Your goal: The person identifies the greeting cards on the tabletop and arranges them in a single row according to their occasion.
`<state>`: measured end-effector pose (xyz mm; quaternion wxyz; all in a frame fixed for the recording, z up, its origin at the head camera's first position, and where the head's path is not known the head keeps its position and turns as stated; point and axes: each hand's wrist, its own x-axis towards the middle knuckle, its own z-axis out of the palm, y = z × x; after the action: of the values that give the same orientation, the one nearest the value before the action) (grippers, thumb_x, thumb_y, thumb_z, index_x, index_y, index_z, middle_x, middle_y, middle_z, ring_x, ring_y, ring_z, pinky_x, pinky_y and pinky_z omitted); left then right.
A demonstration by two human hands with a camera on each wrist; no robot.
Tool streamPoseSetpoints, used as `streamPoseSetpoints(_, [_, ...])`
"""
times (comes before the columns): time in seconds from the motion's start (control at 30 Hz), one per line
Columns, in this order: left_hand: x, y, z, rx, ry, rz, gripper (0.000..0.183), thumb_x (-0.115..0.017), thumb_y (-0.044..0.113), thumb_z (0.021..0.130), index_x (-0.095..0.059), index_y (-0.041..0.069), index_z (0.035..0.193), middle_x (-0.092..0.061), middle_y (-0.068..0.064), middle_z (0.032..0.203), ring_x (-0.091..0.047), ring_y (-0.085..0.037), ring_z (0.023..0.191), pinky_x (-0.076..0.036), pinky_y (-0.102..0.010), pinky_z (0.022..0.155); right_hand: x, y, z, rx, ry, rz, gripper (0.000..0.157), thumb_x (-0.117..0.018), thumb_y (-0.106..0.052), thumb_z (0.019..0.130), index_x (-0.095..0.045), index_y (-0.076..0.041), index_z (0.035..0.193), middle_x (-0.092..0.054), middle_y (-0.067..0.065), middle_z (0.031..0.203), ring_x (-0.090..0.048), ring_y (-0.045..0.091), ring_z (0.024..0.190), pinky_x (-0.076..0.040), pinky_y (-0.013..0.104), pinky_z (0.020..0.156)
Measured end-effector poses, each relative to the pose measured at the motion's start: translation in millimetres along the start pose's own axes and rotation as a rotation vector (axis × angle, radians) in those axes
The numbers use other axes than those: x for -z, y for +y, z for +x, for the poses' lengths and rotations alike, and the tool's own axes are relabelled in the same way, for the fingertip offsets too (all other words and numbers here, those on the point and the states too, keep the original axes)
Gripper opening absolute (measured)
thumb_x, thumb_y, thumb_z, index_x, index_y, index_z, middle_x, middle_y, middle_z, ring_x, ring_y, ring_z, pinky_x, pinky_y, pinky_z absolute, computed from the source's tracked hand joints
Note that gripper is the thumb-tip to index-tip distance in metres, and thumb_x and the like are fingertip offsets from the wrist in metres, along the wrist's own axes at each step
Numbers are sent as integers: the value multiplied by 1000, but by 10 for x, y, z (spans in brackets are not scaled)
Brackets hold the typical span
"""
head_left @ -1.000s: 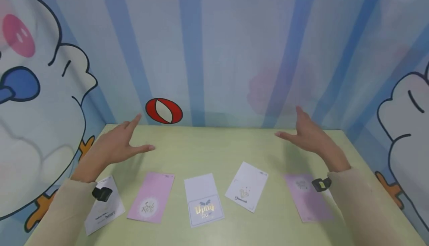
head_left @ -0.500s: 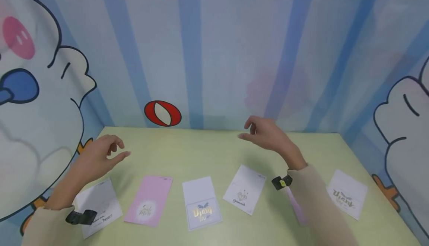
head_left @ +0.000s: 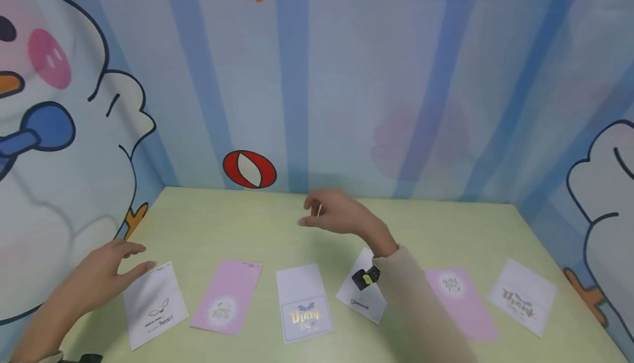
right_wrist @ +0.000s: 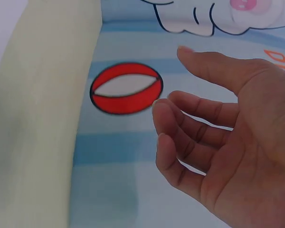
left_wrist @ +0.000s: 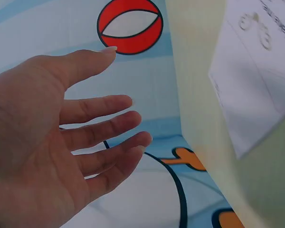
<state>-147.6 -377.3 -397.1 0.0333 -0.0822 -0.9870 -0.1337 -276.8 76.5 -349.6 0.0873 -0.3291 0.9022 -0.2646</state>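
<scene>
Six cards [head_left: 296, 285] lie on the table [head_left: 223, 231], two reading "thank"; left grip [head_left: 101, 272] and right grip [head_left: 339, 213] hang relaxed, empty

Left hand [left_wrist: 47, 133] — apart from card [left_wrist: 256, 71].

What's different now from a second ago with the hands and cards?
The right hand, now more curled, moved leftward over the pale yellow table; the left hand moved left and nearer the person. Nothing was gripped or let go. The pink rectangular paper cards and white rectangular paper cards stayed put.
</scene>
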Motion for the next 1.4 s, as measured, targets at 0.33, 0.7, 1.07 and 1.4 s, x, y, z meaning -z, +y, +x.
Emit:
streamPoseSetpoints(0.33, [-86,-223,-182,64,-40,-7,65,-74,46,97,-67,-12,126,-65,-39,127,-61,-58,118,-51,-67,92,-446,-374,376,82,-91,52,32,-75,-35,98,-69,-12,119,-74,0,112,-66,11,98,-55,26,86])
streamPoseSetpoints(0.7, [-262,-253,-389,41,-1,36,65,-84,43,87,-68,-10,120,-69,-32,115,-68,-47,99,-56,-61,82,-1177,-952,725,227,-162,-102,39,-75,-41,98,-71,-12,124,-73,1,123,-64,11,111,-47,20,101])
streamPoseSetpoints(1.07, [-366,-209,-402,40,-89,128,103,-82,71,74,-59,-6,139,-53,-38,140,-48,-61,124,-49,-73,88,-1695,-1367,1025,273,-250,-286,57,-74,-57,93,-64,-22,137,-66,-10,132,-57,7,119,-45,17,100])
streamPoseSetpoints(1.4, [-399,-244,-427,35,-126,70,112,-88,64,73,-49,-13,144,-47,-42,146,-46,-64,129,-47,-73,96,-2058,-1541,1199,237,-306,-441,81,-69,-66,93,-43,-27,159,-43,-12,164,-39,10,154,-34,25,125])
